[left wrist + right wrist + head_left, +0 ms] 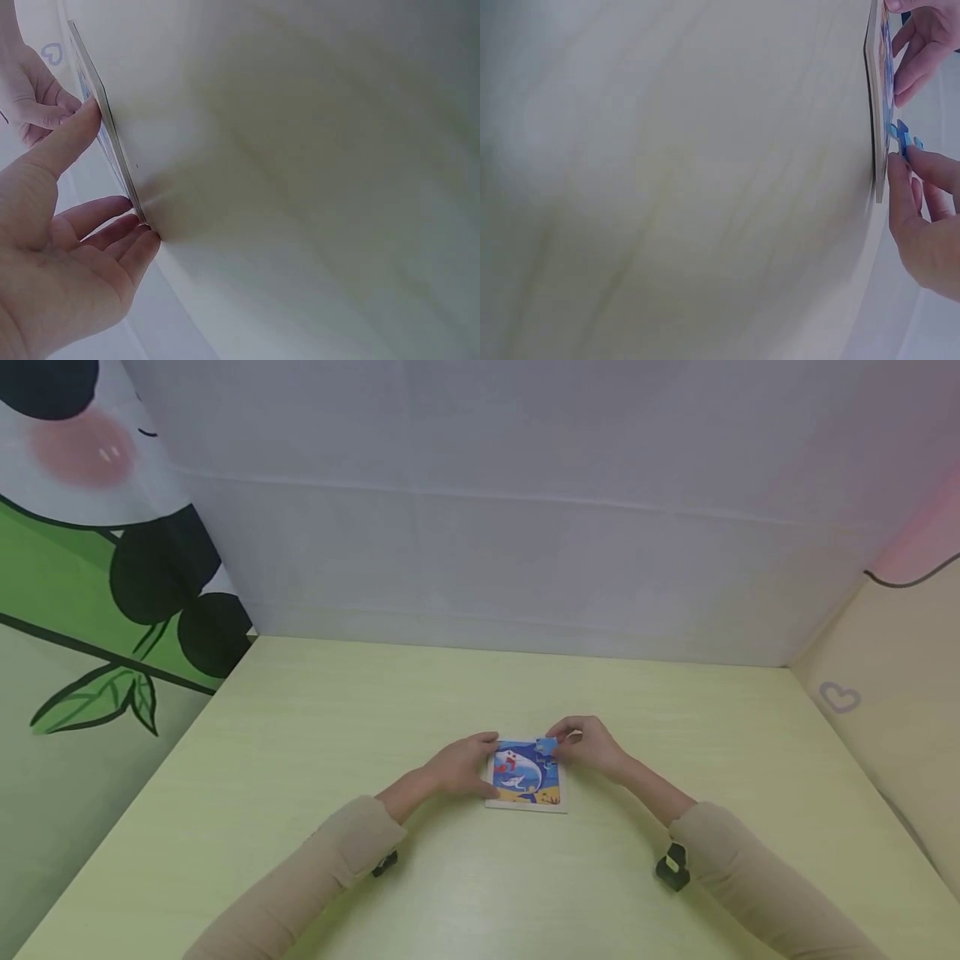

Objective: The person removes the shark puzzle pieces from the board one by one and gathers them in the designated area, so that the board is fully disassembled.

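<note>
A square jigsaw puzzle (527, 807) with a pale frame and a whale picture lies flat on the table in the head view. My left hand (459, 767) holds its left side, the thumb near the front corner and the fingers at the back. Between the thumb and fingers of my right hand (592, 748) is a blue puzzle piece (902, 139). That piece stands tilted above the puzzle's back right corner; whether it touches the board cannot be told. The left wrist view shows the puzzle's edge (112, 140) against the left thumb and fingertips.
The pale yellow table (360, 710) stretches out around the puzzle. A whitish cloth wall (525, 568) rises behind it. Printed panels stand at either side, the left one with a green leaf (90, 697). Dark wrist devices (672, 867) hang below both sleeves.
</note>
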Tool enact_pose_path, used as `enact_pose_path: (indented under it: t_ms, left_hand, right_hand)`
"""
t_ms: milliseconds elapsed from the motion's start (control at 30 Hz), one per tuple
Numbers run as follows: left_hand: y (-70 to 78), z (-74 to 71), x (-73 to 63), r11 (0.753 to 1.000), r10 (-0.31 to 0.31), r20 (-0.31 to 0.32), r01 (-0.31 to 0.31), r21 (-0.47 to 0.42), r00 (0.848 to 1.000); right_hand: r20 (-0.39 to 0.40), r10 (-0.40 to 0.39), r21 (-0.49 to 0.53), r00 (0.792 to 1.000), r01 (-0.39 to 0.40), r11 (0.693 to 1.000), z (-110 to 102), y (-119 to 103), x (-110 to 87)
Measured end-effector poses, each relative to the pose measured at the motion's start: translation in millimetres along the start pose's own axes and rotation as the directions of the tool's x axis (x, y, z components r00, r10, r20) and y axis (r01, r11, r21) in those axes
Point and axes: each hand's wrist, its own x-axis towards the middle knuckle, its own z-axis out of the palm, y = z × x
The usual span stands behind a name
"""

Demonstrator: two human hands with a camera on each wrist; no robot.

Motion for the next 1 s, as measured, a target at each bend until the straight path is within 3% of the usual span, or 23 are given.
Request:
enact_pose_path:
  t_ms: [400,1000]
  left_hand:
    - [-1.1,0.2,-0.3,1.000,-0.003,0.002,0.003,0.002,1.000]
    - [-1.7,-1.2,-1.5,1.000,0.015,0.001,-0.015,-0.005,1.000]
  right_hand:
    - [-0.011,-0.006,0.069,1.000,0.007,0.998,-19.5,2.6,-0.4]
    - [-0.037,0.005,0.051,0.999,-0.003,0.999,-59.4,26.5,-1.6]
